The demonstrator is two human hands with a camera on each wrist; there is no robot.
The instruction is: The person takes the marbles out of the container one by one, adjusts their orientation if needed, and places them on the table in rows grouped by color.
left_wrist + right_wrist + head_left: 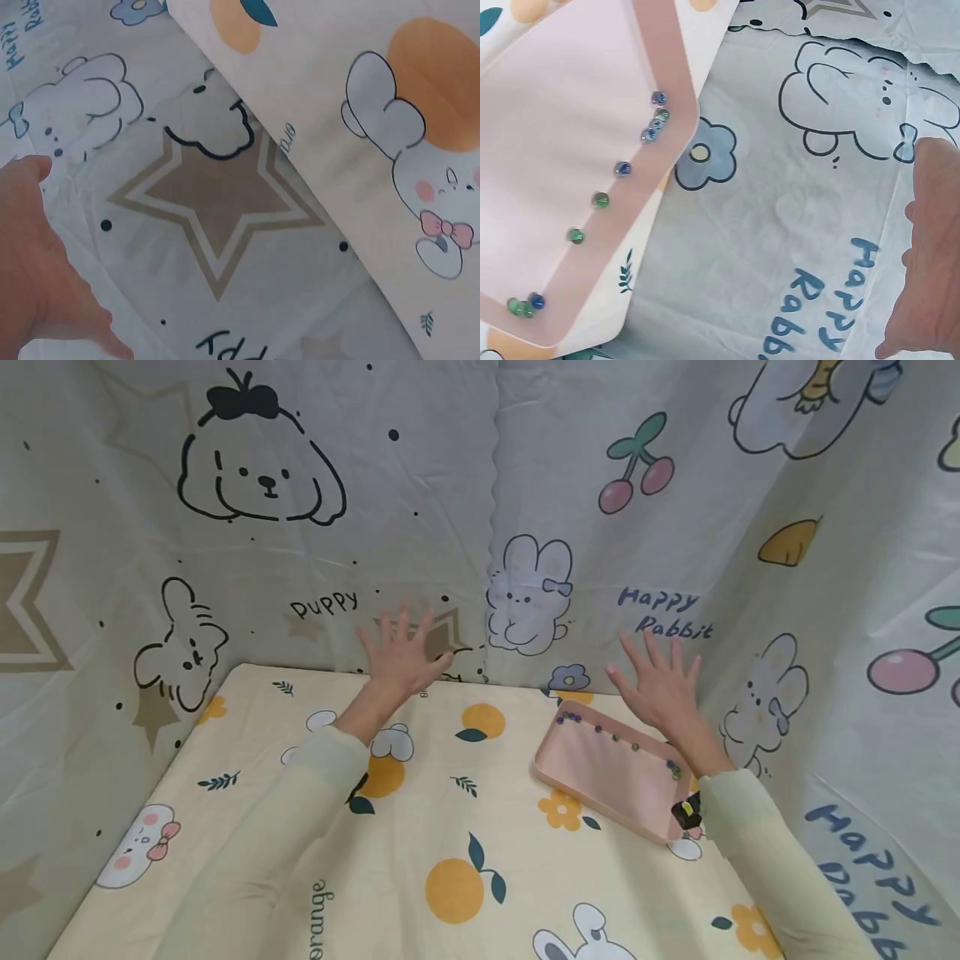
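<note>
Both hands are raised with fingers spread and hold nothing. The left hand (403, 652) is over the far edge of the table, in front of the printed curtain; part of it shows at the left of the left wrist view. My right hand (662, 685) hovers above the far right side of a shallow pink tray (600, 795). Inside the tray, small blue and green glass marbles (622, 169) lie along its far wall and in the corners. In the right wrist view, the right hand (934, 247) appears at the right edge, apart from the tray.
A cream cloth (405, 877) printed with oranges, flowers and rabbits covers the table. Pale curtains (427, 485) with puppy and rabbit drawings hang behind it and at both sides. A small black object (687, 811) sits at the right wrist.
</note>
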